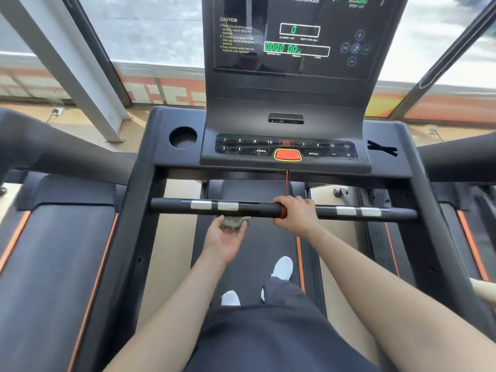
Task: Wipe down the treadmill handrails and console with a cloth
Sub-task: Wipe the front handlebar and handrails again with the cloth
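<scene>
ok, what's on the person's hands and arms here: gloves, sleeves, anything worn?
Nothing worn that I can see. The left hand and right hand have no gloves, and no rings, watch or wristbands show. No sleeves are in view down to the frame edge, and there are no markings.

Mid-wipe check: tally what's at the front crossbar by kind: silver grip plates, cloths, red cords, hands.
silver grip plates: 4
cloth: 1
red cord: 1
hands: 2, left hand holding the cloth, right hand gripping the crossbar
Total: 8
</scene>
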Demonstrator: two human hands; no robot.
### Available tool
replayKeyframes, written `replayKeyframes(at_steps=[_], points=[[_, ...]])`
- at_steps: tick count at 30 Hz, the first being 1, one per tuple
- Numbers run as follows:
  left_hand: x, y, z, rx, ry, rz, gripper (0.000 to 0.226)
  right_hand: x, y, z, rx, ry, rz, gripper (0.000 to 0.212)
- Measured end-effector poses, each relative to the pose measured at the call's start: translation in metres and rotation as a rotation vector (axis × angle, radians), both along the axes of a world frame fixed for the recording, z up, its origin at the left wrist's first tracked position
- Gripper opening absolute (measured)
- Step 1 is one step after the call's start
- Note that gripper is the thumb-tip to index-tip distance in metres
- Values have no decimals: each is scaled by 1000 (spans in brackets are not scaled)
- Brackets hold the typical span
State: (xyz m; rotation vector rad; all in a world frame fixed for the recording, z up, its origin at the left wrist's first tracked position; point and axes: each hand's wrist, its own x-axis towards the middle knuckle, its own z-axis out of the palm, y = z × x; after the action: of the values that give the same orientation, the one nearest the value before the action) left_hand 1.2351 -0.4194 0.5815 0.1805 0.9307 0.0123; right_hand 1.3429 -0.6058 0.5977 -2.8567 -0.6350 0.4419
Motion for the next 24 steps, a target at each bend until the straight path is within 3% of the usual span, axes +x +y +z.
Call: replayKeyframes(at_steps=[6,19,24], points=[[-28,51,6,41,-23,49,48,-1,-1,-3,14,-32,-5,43],[-47,116,10,38,-59,246,72,0,-5,-5,18,-45,33,42],[-36,105,10,105,-12,269,62,0,-6,-5,17,-27,33,43]])
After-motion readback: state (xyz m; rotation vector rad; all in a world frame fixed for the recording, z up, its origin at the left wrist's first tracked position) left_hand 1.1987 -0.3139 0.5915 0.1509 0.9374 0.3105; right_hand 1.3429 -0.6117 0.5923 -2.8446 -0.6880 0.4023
